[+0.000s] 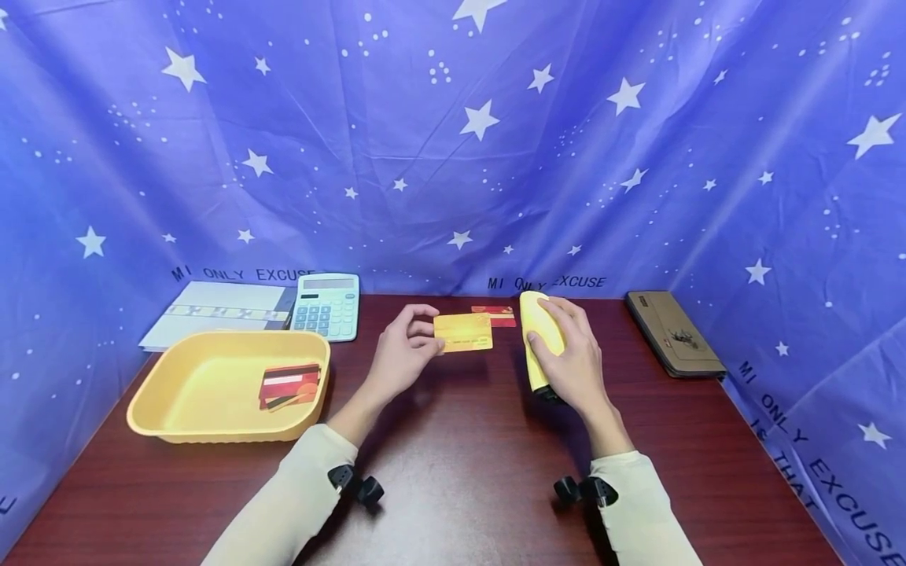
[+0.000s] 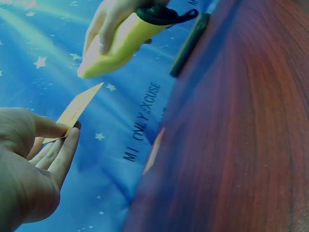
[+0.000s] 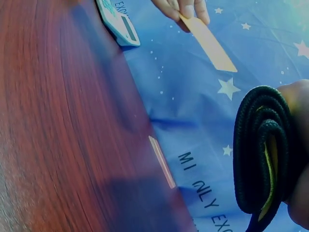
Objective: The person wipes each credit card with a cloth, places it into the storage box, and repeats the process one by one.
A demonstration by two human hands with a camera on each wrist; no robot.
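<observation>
In the head view, my left hand (image 1: pixel 402 350) pinches a gold bank card (image 1: pixel 463 332) by its left end, face towards me. The left wrist view shows the thumb on one side of this card (image 2: pixel 79 106) and fingers on the other. My right hand (image 1: pixel 579 358) grips a folded yellow cloth piece (image 1: pixel 535 322), perhaps a mitt, to the right of the card and apart from it. A black knit cuff (image 3: pixel 246 150) edges it, folded over in layers, with a black loop visible in the left wrist view. Behind the hands, a red card (image 1: pixel 504 316) lies on the table.
A yellow plastic basin (image 1: pixel 163 428) at the left contains red bank cards (image 1: pixel 290 383). Behind it are a light blue calculator (image 1: pixel 327 306) and a white folder-like item (image 1: pixel 212 310). A brown wallet (image 1: pixel 672 334) lies at the right. Blue star-printed cloth (image 1: pixel 410 126) surrounds the dark red table (image 1: pixel 453 472).
</observation>
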